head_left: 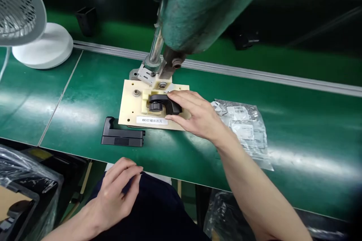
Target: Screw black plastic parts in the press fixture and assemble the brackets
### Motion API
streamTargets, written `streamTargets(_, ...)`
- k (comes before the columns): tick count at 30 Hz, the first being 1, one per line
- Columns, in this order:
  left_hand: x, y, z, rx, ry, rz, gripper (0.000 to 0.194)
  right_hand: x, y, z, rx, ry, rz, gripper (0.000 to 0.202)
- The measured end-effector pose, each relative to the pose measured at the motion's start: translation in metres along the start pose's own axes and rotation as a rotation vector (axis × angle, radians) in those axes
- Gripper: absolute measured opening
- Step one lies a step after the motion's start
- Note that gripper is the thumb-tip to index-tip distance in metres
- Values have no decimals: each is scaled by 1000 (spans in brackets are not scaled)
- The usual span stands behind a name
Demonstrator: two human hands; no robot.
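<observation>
My right hand [199, 116] grips a black curved plastic part with a round knob [165, 104], thumb on the near side and fingers over the far side. That part sits in a cream-coloured fixture [128, 101] with a white label on its front. My left hand [121, 190] hovers low, in front of the bench edge, its thumb and fingertips pinched together. Whatever those fingertips may hold is too small to make out. Between the fixture and my left hand lies a black L-shaped plastic part [122, 136] on the green bench.
A green press head [209, 11] overhangs the fixture, beside a metal column [156, 47]. Clear plastic bags with labels [246, 130] lie right of my right arm. A white fan [42, 45] stands back left. Plastic-lined bins [31, 180] sit below the bench edge.
</observation>
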State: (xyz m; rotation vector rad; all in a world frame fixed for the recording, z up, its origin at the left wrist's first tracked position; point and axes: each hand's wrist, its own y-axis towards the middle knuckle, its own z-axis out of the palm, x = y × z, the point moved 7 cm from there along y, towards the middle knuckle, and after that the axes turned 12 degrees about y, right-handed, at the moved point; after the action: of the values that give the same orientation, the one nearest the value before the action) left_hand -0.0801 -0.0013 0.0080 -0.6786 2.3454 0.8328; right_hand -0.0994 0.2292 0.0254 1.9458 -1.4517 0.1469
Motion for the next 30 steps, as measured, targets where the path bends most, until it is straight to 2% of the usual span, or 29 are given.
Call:
streamTargets(5, 9, 12, -15, -93, -60, -59, 25, -8, -3, 10, 20, -32, 30, 48)
streamTargets(8, 9, 25, -21, -131, -91, -51, 26, -4, -3, 11, 38, -113, 5, 50)
streamTargets(11, 8, 33, -23, -138, -116, -36, 25, 0, -3, 9, 23, -163, 22, 51)
streamTargets(16, 11, 35, -19, -116, -158, -75, 22, -6, -6, 10, -31, -56, 98, 50)
streamTargets(19, 13, 46, -9, -29, -189, -98, 22, -8, -6, 10, -26, -47, 102, 50)
streamTargets(22, 18, 73, 13, 158, -183, -143, 22, -6, -3, 8, -7, -38, 89, 49)
streamTargets(26, 36, 109, 48, 417, -219, -322, 25, -6, -1, 6, 11, -3, 98, 49)
streamTargets(28, 45, 119, 58, 456, -277, -418, 27, -7, -1, 7, 21, 5, 103, 49)
streamTargets(30, 52, 122, 61, 440, -307, -478, 27, -8, -2, 10, 40, -3, 91, 50)
